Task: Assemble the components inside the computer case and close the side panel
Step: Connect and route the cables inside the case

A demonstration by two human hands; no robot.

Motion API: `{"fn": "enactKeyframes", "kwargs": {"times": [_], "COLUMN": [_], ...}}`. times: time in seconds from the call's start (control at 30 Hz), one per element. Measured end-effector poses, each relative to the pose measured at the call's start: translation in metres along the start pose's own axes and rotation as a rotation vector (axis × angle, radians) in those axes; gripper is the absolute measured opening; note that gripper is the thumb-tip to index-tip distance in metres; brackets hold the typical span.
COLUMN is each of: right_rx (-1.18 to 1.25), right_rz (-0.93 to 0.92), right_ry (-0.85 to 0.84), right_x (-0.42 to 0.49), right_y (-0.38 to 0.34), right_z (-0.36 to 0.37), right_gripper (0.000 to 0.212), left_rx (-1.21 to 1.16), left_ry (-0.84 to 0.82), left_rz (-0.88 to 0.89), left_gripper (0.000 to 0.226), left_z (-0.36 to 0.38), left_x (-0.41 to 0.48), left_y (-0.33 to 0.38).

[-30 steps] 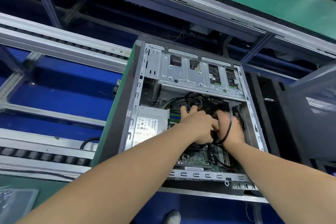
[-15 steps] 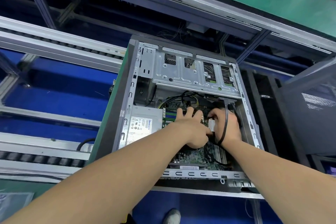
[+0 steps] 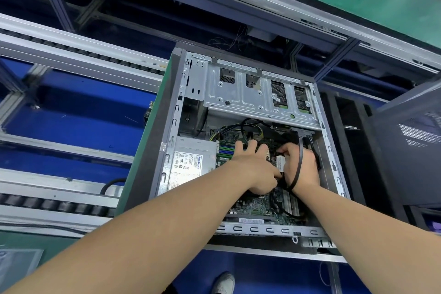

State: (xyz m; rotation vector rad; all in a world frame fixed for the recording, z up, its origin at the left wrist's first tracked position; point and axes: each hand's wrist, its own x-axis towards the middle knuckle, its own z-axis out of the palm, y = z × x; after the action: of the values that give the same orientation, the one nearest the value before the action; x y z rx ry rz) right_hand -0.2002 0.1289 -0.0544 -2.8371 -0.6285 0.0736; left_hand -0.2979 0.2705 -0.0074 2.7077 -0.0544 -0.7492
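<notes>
Item: small white-labelled circuit card point(image 3: 281, 163), inside the open grey steel computer case point(image 3: 176, 126), just right of the silver box-shaped power supply point(image 3: 193, 150).

Orientation: the long axis is judged parallel to the power supply's long side, with the label facing up. Whether the card is seated flat or tilted cannot be told.

Hands: the right hand point(image 3: 301, 164) is curled, and the card's far end is pinched in its fingertips. The left hand point(image 3: 253, 167) is spread, its fingers laid straight on the green motherboard point(image 3: 253, 205) between power supply and card.

Handling note: the card is best kept square to its slot and pressed evenly. The thin black cable point(image 3: 298, 164) draped over the right hand should be kept clear of the card.
</notes>
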Motion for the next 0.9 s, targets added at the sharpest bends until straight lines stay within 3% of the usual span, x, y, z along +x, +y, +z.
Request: {"fn": "enactKeyframes", "kwargs": {"times": [0.77,0.9], "right_rx": [-0.076,0.028], "right_rz": [0.034,0.037], "right_ry": [-0.037,-0.025], "right_x": [0.0045,0.0018], "right_y": [-0.0048,-0.0072], "right_z": [0.0009,-0.0007], "right_gripper": [0.050,0.029], "left_rx": [-0.025,-0.077], "left_ry": [-0.012,0.119], "left_rz": [-0.030,-0.047], "left_gripper": [0.044,0.034], "left_z": [-0.0020,-0.0036], "left_x": [0.0013,0.0004], "left_y": [0.0032,0.0037]}}
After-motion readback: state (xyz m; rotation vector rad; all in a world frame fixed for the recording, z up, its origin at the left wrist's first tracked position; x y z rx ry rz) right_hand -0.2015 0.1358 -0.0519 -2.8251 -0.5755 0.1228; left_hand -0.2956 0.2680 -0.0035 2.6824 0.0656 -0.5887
